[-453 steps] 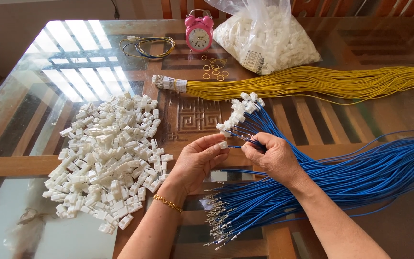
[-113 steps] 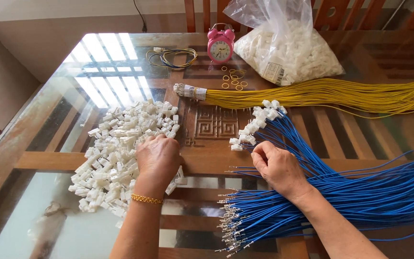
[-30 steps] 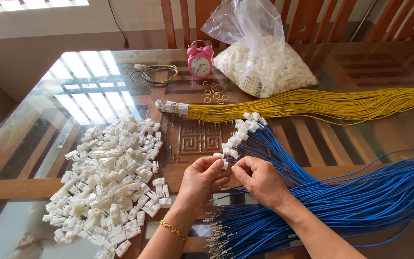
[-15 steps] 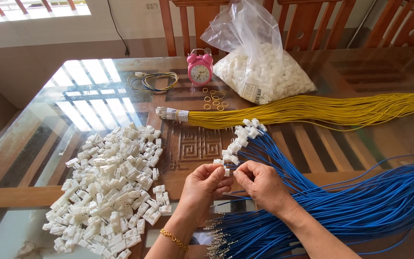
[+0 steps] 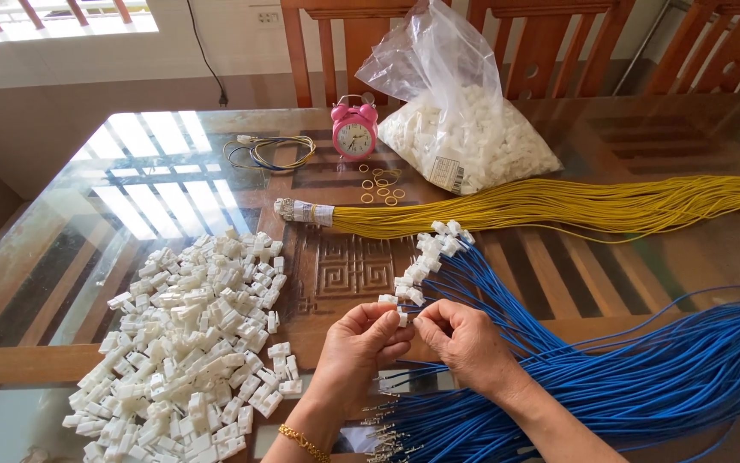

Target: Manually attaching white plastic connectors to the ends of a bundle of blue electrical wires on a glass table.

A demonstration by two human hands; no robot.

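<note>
Glass-topped wooden table (image 5: 164,184), window light reflected on its left half; wooden chairs (image 5: 550,51) behind the far edge.

Left hand (image 5: 359,343) and right hand (image 5: 464,343) meet near the front middle of the table, fingertips together. Between them — one small white plastic connector (image 5: 401,317), pinched by the left thumb and forefinger; fingers closed tight on it, the rest of the hand curled. Right thumb and forefinger are closed at the connector's right side; whether they grip a wire end there, cannot tell — too small. Gold bracelet (image 5: 304,441) on the left wrist.

Blue wires (image 5: 644,377) lie in a thick bundle from the right edge to under the right hand; bare metal ends fan out at the front. A separate group of blue wires already fitted with white connectors (image 5: 428,257) lies just beyond the hands.

Left of the hands: loose pile of white connectors (image 5: 190,334). Farther back: yellow wire bundle (image 5: 558,206), taped at its left end; clear plastic bag of white parts (image 5: 464,129); pink alarm clock (image 5: 354,133); rubber bands (image 5: 380,183); small coil of mixed wires (image 5: 269,152).
</note>
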